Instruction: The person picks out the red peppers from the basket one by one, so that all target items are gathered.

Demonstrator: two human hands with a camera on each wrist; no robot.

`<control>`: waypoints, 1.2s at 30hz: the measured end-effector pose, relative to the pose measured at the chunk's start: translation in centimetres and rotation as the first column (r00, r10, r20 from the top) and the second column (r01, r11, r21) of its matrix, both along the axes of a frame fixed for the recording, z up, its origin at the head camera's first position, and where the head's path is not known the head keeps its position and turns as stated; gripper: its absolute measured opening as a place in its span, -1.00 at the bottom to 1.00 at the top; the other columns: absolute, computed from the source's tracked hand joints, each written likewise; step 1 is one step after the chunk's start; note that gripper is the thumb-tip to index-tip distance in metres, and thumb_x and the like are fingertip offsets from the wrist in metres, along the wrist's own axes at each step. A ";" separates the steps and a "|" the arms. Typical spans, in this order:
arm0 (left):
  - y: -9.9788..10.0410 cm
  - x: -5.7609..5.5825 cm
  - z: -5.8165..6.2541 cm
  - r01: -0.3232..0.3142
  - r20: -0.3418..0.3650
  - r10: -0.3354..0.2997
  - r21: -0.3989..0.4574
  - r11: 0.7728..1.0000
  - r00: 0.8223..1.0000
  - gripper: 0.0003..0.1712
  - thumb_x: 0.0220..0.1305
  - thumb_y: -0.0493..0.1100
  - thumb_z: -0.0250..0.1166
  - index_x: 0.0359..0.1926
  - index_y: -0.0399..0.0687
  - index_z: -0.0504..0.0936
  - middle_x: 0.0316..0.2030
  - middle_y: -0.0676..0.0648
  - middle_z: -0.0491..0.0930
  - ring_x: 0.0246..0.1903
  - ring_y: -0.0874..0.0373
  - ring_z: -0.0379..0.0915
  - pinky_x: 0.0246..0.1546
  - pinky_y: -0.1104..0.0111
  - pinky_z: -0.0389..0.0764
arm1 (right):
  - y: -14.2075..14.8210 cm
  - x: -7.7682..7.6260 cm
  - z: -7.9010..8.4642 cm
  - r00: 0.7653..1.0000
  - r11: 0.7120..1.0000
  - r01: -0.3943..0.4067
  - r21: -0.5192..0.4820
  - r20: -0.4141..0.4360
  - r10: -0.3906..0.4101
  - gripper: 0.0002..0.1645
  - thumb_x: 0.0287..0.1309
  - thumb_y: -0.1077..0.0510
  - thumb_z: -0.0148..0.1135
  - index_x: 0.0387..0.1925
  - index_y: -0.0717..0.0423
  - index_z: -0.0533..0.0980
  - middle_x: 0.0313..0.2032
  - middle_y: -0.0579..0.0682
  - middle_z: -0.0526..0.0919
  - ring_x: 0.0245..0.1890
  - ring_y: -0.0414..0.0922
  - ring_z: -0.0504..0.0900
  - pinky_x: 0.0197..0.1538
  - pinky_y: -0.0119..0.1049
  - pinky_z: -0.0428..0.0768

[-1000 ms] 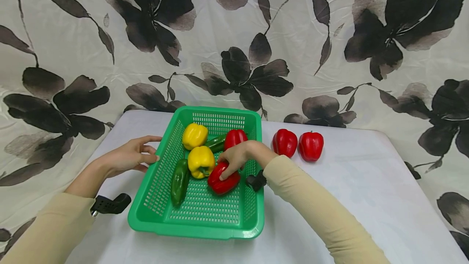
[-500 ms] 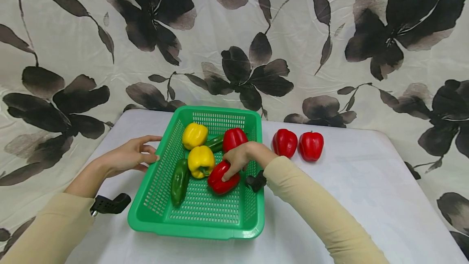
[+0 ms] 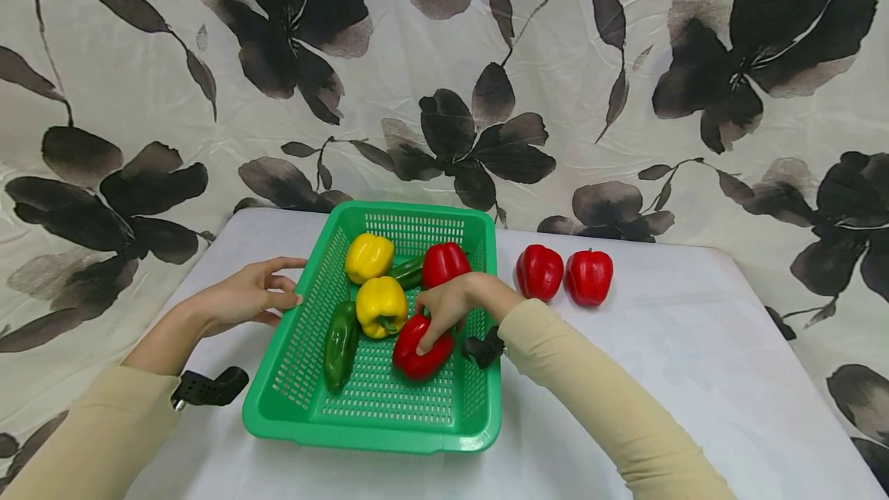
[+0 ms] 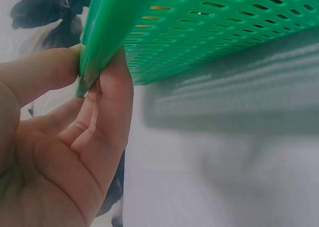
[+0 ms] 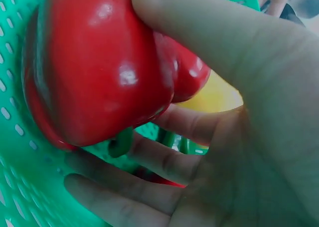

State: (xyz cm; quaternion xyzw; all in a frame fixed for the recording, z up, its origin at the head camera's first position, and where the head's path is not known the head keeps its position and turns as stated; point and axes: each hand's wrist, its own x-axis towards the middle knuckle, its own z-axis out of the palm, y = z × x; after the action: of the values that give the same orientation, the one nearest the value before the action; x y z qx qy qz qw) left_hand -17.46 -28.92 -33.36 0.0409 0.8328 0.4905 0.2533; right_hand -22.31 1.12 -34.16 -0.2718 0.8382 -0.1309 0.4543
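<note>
A green perforated basket [image 3: 371, 438] stands on the white table. My left hand [image 3: 243, 295] pinches its left rim [image 4: 107, 32], thumb outside and fingertips underneath. Inside the basket, my right hand [image 3: 447, 307] holds a red bell pepper [image 3: 421, 349], the thumb pressed on its side. In the right wrist view this red bell pepper [image 5: 99, 67] shows its green stem, and the fingers reach around beneath it. Behind that hand sits another red bell pepper [image 3: 444, 262], partly covered. Two yellow bell peppers, one nearer [image 3: 380, 303] and one farther [image 3: 369, 257], lie to the left.
A long green cucumber-like vegetable [image 3: 340, 346] lies along the basket's left side, and a second green one [image 3: 408, 272] is partly hidden between peppers. Outside, to the right, two red bell peppers [image 3: 539, 271] rest on the table [image 3: 660, 346]. A flowered cloth [image 3: 590, 99] hangs behind.
The red bell pepper in my right hand has turned and shifted slightly toward me. The red one behind moved a little at first. My left hand stays on the rim.
</note>
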 end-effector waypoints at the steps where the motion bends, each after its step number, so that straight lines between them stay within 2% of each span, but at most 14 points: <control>1: 0.0 0.0 0.0 0.001 0.001 -0.001 0.001 1.000 1.000 -0.12 0.23 -0.20 0.18 0.41 -0.20 -0.15 -0.18 -0.26 0.45 -0.26 -0.01 0.54 -0.19 0.14 0.63 | 0.0 0.0 0.0 1.000 1.000 0.007 -0.007 0.011 -0.007 -0.26 -0.05 -0.10 0.35 0.12 0.02 0.26 -0.07 -0.07 0.38 -0.09 -0.17 0.45 -0.11 -0.30 0.63; 6: -0.1 -0.1 -0.1 0.002 0.003 -0.002 0.003 1.000 1.000 -0.12 0.23 -0.20 0.18 0.41 -0.20 -0.15 -0.18 -0.26 0.44 -0.26 -0.01 0.54 -0.19 0.14 0.64 | 0.0 0.0 0.1 0.996 0.997 0.057 -0.048 0.069 -0.053 -0.32 -0.05 0.02 0.38 0.08 -0.02 0.26 -0.07 -0.05 0.37 -0.10 -0.12 0.47 -0.11 -0.22 0.64; 10: -0.1 -0.2 0.0 0.000 0.004 0.000 0.004 1.000 1.000 -0.12 0.24 -0.20 0.18 0.41 -0.19 -0.15 -0.18 -0.26 0.44 -0.27 -0.02 0.54 -0.19 0.15 0.64 | 0.1 -0.1 0.4 0.994 0.994 0.080 -0.075 0.078 -0.074 -0.34 -0.08 0.09 0.40 0.04 -0.08 0.26 -0.06 -0.03 0.37 -0.07 -0.09 0.45 -0.11 -0.18 0.64; 20: -0.1 0.0 -0.1 0.003 0.005 -0.003 0.030 1.000 1.000 -0.13 0.23 -0.21 0.18 0.41 -0.20 -0.14 -0.19 -0.26 0.44 -0.26 -0.02 0.53 -0.19 0.14 0.63 | 0.5 -0.1 1.0 1.000 0.996 0.008 -0.092 -0.007 -0.008 -0.33 -0.11 0.05 0.42 0.03 -0.15 0.26 -0.04 -0.07 0.36 0.01 -0.10 0.34 -0.13 -0.27 0.63; 26: -0.2 0.0 -0.3 -0.001 0.003 0.000 0.043 0.999 1.000 -0.12 0.23 -0.21 0.19 0.41 -0.20 -0.14 -0.19 -0.26 0.45 -0.26 -0.02 0.54 -0.20 0.14 0.64 | 0.6 0.3 1.6 0.998 0.994 -0.046 -0.096 -0.055 0.041 -0.34 -0.11 0.00 0.42 0.02 -0.22 0.27 -0.05 -0.10 0.38 0.03 -0.09 0.31 -0.09 -0.21 0.61; 28: -0.2 0.0 -0.3 -0.001 0.006 0.000 0.047 0.999 1.000 -0.12 0.23 -0.20 0.19 0.41 -0.20 -0.15 -0.19 -0.26 0.46 -0.26 -0.02 0.54 -0.20 0.14 0.64 | 0.7 0.5 1.8 0.997 0.993 -0.051 -0.105 -0.064 0.044 -0.33 -0.12 0.01 0.42 0.03 -0.23 0.27 -0.04 -0.11 0.39 0.03 -0.10 0.31 -0.08 -0.19 0.61; 36: -0.2 0.0 -0.3 0.002 0.004 -0.002 0.048 0.999 1.000 -0.11 0.22 -0.20 0.19 0.41 -0.20 -0.14 -0.19 -0.26 0.46 -0.26 -0.02 0.54 -0.21 0.14 0.64 | 1.3 0.9 3.0 0.989 0.985 -0.068 -0.160 -0.138 0.046 -0.28 -0.11 0.03 0.42 0.10 -0.23 0.27 -0.02 -0.10 0.41 0.03 -0.10 0.33 -0.17 -0.31 0.61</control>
State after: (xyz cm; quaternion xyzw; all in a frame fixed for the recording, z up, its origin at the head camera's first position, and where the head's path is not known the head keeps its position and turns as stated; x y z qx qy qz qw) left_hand -17.50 -29.15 -33.70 0.0467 0.8202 0.5103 0.2544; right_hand -21.36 2.47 -31.12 -0.3404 0.8450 -0.1679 0.3767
